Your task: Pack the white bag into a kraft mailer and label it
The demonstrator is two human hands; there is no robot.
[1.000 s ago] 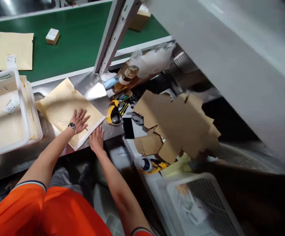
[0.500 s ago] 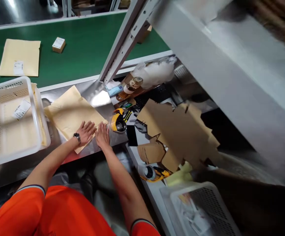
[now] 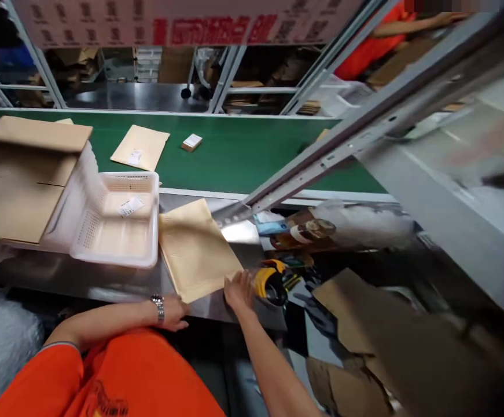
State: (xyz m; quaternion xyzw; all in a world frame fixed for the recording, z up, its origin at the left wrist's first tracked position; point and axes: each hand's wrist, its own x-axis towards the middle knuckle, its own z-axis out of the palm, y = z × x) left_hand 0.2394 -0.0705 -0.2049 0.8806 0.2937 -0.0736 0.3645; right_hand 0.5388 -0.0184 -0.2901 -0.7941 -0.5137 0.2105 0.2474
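Observation:
A tan padded envelope (image 3: pixel 195 249) lies flat on the steel table (image 3: pixel 104 278). My left hand (image 3: pixel 174 313) rests at the table's front edge, just under the envelope's near corner, fingers loosely curled. My right hand (image 3: pixel 239 289) touches the envelope's right corner, right next to a yellow tape dispenser (image 3: pixel 269 282). Neither hand grips anything that I can see.
A white perforated basket (image 3: pixel 117 223) holding a labelled envelope stands left of the tan envelope. Flat cardboard (image 3: pixel 21 174) lies far left. The green conveyor (image 3: pixel 243 153) carries an envelope (image 3: pixel 139 147) and a small box (image 3: pixel 191 142). A slanted metal frame (image 3: pixel 342 145) crosses overhead. Cardboard pieces (image 3: pixel 373 330) lie at right.
The view has tilted up and leftward. My left hand has slid off the envelope to the table's front edge; my right hand has shifted toward the tape dispenser.

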